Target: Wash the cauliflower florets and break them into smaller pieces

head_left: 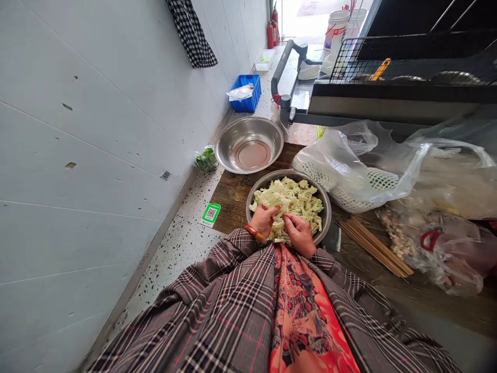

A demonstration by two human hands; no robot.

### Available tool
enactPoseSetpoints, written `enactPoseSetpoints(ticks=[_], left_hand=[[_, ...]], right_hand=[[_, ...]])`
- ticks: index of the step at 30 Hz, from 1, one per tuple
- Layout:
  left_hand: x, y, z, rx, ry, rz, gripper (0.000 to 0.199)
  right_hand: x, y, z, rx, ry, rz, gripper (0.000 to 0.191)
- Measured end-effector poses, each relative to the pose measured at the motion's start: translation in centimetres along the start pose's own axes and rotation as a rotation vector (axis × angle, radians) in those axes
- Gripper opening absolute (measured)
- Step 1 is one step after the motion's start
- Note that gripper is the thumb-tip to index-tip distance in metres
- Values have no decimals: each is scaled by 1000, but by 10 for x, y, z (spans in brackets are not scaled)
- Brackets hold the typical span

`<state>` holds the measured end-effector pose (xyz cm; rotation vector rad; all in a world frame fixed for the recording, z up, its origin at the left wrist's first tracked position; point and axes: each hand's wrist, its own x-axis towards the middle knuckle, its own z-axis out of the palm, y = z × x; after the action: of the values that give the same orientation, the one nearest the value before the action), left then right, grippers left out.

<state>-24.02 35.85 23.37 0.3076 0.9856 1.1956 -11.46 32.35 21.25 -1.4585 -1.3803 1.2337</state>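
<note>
A steel bowl heaped with pale cauliflower florets stands on the dark wooden table in front of me. My left hand, with an orange-brown bracelet at the wrist, is over the near left part of the heap, its fingers closed around a piece of cauliflower. Close beside it on the right, my right hand has thumb and fingertips pinched together at the florets. Whatever lies between those fingertips is too small to make out. The two hands almost touch.
Beyond the bowl sits a wide steel basin. To the right are plastic bags, wooden skewers and bagged meat. A QR card, bagged greens and a blue basket lie along the left wall.
</note>
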Motion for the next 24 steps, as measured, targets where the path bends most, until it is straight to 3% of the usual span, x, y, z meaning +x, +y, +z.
enactPoseSetpoints(ticks=[8, 18, 24], left_hand=[[12, 6, -14, -88, 55, -37, 46], [9, -10, -11, -27, -22, 28, 64], [11, 3, -8, -8, -9, 38, 61]], right_hand=[[-3, 11, 3, 23, -45, 34, 37], [-6, 9, 2, -28, 0, 7, 36], [-4, 10, -1, -29, 4, 2, 38]])
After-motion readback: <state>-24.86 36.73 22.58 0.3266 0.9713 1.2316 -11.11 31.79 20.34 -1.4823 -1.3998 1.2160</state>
